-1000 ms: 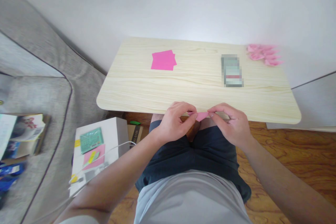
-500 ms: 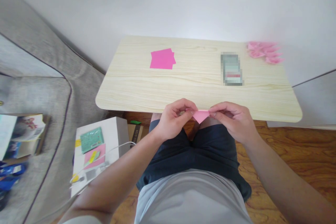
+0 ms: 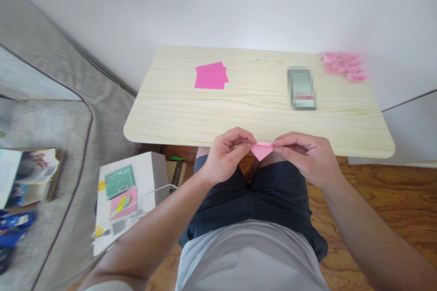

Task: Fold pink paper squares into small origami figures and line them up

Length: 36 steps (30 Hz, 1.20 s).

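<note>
A folded piece of pink paper point(image 3: 261, 151) hangs at the table's front edge, its lower part a downward-pointing triangle with a narrow folded strip along the top. My left hand point(image 3: 229, 152) pinches its left end between thumb and fingers. At the right end, my right hand point(image 3: 305, 153) grips it the same way. Fingers cover both ends of the paper. On the table lie bright pink paper sheets point(image 3: 210, 76), loosely stacked, and at the far right corner a cluster of folded pink paper pieces point(image 3: 344, 66).
The wood-grain table point(image 3: 170, 113) stands against a white wall. A blurred-out phone-like object point(image 3: 302, 89) lies right of centre. Lower left, a white box point(image 3: 143, 168) carries a green packet point(image 3: 120, 181), pink paper and a white cable. A grey sofa point(image 3: 109, 122) flanks the left side.
My right hand has shifted very slightly to the right, its thumb moving a little along the paper's edge. Both hands keep hold of the folded paper.
</note>
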### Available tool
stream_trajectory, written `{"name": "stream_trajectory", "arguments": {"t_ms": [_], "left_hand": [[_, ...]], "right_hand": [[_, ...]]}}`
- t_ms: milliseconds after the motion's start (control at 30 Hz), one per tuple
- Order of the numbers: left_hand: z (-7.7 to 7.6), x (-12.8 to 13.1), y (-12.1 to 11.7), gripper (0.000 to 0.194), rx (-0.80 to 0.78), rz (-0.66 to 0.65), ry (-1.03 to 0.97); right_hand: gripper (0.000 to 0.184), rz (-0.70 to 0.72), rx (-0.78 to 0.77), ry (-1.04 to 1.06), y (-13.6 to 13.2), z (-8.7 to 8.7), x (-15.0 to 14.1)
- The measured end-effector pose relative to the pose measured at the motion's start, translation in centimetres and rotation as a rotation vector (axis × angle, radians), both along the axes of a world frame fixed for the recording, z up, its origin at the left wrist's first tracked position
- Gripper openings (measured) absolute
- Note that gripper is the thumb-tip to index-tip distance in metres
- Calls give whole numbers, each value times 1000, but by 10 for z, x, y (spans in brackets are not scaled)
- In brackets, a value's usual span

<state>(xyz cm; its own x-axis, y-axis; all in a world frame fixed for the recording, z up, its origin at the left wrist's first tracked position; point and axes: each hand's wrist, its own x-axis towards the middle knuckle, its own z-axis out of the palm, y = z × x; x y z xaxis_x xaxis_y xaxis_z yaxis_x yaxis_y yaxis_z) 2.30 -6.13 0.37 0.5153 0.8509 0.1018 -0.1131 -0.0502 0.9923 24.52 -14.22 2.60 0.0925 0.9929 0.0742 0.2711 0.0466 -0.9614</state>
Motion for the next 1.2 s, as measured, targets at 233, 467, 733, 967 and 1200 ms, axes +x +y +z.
{"name": "stream_trajectory", "arguments": {"t_ms": [233, 467, 733, 967, 1200], "left_hand": [[1, 1, -2, 9, 16, 47, -23], [4, -5, -2, 19, 72, -45, 21], [17, 0, -1, 26, 169, -98, 235], [16, 0, -2, 24, 207, -51, 275], [15, 0, -3, 22, 260, -29, 274]], "right_hand": [[5, -7, 54, -52, 0, 5, -3], [6, -4, 65, -155, 2, 8, -4], [12, 111, 161, -281, 5, 17, -8], [17, 0, 71, -73, 5, 5, -11], [21, -64, 32, 34, 8, 4, -11]]}}
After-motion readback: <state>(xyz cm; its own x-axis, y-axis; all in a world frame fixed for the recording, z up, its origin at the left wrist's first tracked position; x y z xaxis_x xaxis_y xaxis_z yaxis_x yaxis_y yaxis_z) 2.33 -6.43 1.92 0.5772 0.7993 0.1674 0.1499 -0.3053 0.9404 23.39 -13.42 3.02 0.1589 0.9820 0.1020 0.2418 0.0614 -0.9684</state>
